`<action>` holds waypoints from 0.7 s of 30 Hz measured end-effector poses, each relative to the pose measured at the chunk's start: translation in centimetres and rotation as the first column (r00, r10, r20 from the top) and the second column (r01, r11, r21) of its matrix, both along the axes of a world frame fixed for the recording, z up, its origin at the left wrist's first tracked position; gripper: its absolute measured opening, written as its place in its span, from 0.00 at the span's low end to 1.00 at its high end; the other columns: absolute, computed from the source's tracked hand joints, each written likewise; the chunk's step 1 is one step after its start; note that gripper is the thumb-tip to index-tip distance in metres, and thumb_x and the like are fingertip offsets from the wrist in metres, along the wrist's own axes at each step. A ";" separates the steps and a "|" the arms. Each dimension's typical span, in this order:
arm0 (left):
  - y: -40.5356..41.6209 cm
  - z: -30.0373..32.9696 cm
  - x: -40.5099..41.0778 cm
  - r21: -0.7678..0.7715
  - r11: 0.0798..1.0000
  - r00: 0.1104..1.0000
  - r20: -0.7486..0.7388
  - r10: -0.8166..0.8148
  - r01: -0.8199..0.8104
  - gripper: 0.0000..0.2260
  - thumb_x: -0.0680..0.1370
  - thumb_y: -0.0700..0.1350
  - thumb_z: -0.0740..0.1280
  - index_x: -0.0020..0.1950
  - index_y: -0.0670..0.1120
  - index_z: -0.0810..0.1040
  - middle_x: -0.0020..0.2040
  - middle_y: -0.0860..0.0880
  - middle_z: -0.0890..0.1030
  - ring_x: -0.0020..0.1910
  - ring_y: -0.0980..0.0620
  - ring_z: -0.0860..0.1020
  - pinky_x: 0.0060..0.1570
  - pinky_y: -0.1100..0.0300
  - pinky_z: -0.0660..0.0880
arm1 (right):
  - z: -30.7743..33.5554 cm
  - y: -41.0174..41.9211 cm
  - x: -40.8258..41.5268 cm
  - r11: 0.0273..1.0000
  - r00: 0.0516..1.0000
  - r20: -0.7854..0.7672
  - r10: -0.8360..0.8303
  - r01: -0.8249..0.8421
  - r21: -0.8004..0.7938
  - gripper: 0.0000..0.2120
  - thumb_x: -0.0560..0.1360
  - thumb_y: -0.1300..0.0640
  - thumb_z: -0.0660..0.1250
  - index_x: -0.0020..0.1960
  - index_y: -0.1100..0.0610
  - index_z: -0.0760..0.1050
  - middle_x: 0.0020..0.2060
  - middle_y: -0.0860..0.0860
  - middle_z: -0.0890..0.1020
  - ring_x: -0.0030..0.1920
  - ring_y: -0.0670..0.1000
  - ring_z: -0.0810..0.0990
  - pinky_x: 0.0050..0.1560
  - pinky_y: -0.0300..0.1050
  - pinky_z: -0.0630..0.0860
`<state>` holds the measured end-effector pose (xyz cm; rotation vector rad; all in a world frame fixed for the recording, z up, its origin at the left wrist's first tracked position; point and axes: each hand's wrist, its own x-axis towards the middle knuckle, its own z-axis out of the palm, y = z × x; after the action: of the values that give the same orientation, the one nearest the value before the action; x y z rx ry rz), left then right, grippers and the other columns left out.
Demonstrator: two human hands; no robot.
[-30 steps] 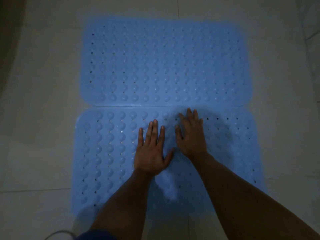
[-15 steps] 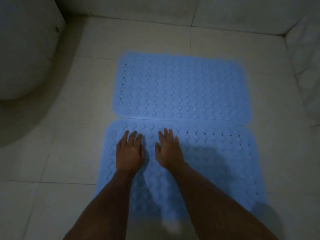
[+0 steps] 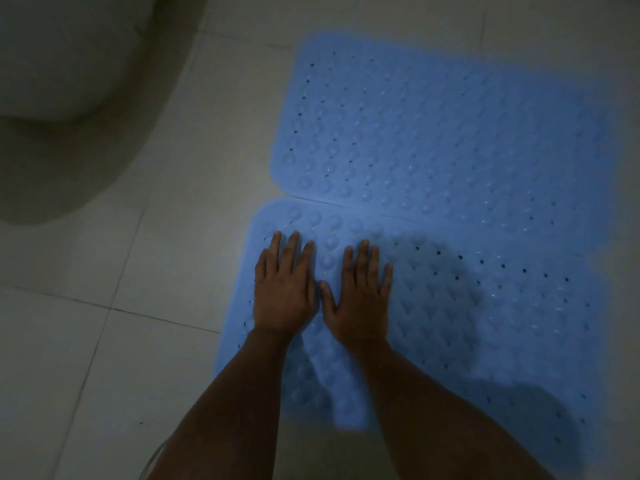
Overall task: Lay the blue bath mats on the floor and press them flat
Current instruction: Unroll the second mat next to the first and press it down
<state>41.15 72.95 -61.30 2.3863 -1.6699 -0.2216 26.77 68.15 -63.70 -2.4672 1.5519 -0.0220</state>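
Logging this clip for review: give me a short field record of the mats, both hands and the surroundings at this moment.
near mat: blue, studded, on the floor, under both hands
far mat: blue, lying flat, long edge against the near mat
left hand: flat, fingers straight, pressing the near mat's left end
right hand: flat beside the left, pressing the same mat
floor: pale tiles
upper left: rounded white fixture, apart from the mats

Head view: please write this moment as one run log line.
left hand flat on near blue bath mat | right hand flat beside | far mat laid
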 end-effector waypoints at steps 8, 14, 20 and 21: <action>2.6 -0.5 0.9 0.003 1.000 0.999 0.005 0.031 -0.031 0.24 0.82 0.50 0.57 0.78 0.45 0.71 0.81 0.41 0.66 0.82 0.37 0.57 0.74 0.36 0.66 | 0.3 -0.1 0.0 0.998 0.998 0.065 -0.011 0.008 0.055 0.41 0.77 0.30 0.55 0.82 0.53 0.54 0.82 0.57 0.50 0.82 0.58 0.44 0.78 0.66 0.48; 3.5 4.6 2.6 -0.017 1.000 0.997 0.077 0.007 -0.006 0.23 0.82 0.48 0.60 0.77 0.45 0.71 0.81 0.41 0.66 0.82 0.36 0.57 0.73 0.37 0.65 | 4.1 -3.0 -0.5 0.878 0.993 0.119 -0.022 -0.038 0.478 0.48 0.72 0.25 0.60 0.82 0.49 0.51 0.82 0.53 0.45 0.82 0.54 0.40 0.79 0.60 0.39; 0.9 5.5 0.1 0.021 0.993 0.992 0.029 -0.119 0.119 0.24 0.82 0.50 0.58 0.78 0.44 0.70 0.81 0.40 0.66 0.82 0.35 0.56 0.75 0.35 0.64 | 10.3 -9.9 -3.2 0.857 0.932 0.263 -0.251 0.087 0.508 0.31 0.77 0.38 0.66 0.76 0.50 0.67 0.74 0.53 0.71 0.77 0.55 0.65 0.76 0.50 0.63; 0.5 4.9 -0.8 0.035 0.989 0.989 0.013 -0.146 0.145 0.25 0.83 0.50 0.58 0.79 0.44 0.69 0.81 0.40 0.65 0.83 0.35 0.55 0.76 0.35 0.63 | 10.1 -9.9 -3.5 0.873 0.936 0.259 -0.240 0.091 0.480 0.29 0.79 0.39 0.65 0.76 0.50 0.68 0.74 0.54 0.71 0.77 0.55 0.64 0.76 0.51 0.62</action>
<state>40.38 73.44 -56.41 2.2966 -1.8639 -0.2576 23.29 58.29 -53.57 -1.8539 1.4283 -0.0601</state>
